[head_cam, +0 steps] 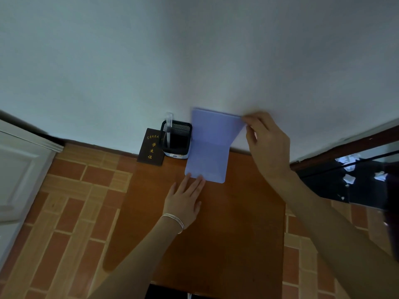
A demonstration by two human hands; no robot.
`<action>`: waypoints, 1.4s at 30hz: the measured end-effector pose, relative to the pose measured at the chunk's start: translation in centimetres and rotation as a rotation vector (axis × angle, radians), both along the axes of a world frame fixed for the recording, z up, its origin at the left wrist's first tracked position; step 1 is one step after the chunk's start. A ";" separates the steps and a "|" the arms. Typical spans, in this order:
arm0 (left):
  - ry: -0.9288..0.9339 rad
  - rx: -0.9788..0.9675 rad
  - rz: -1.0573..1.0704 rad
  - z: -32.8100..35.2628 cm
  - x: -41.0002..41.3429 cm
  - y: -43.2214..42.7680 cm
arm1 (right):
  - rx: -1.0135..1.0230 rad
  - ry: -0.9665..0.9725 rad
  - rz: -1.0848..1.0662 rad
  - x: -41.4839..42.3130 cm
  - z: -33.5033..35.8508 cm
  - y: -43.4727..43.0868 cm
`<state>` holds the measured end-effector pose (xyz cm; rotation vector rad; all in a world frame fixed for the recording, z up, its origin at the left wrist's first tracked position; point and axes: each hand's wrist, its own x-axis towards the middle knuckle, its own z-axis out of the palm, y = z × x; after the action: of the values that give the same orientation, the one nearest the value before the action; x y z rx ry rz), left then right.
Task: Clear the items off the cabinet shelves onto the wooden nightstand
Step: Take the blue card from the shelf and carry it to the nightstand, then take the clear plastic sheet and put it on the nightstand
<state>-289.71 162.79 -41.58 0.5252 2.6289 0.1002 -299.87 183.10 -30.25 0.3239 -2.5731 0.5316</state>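
Observation:
A light purple folder stands bent on the wooden nightstand, its upper half leaning against the white wall. My right hand pinches the folder's top right corner. My left hand lies flat, with straight fingers pressing on the folder's lower left edge. Left of the folder sit a black mesh pen holder with a clear tube in it and a dark brown booklet with gold characters, propped against the wall.
A white door stands at the left. At the right is a dark cabinet with a glass front. Brick-pattern floor surrounds the nightstand. A dark object shows at the bottom edge.

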 end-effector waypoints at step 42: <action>0.705 -0.065 0.431 42.6 2.4 -21.2 | 0.549 0.175 0.647 0.5 33.7 -17.9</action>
<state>-287.33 141.61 1.04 -0.0677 3.3811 -0.0497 -299.38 165.18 3.40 1.3482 -2.3622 -0.0205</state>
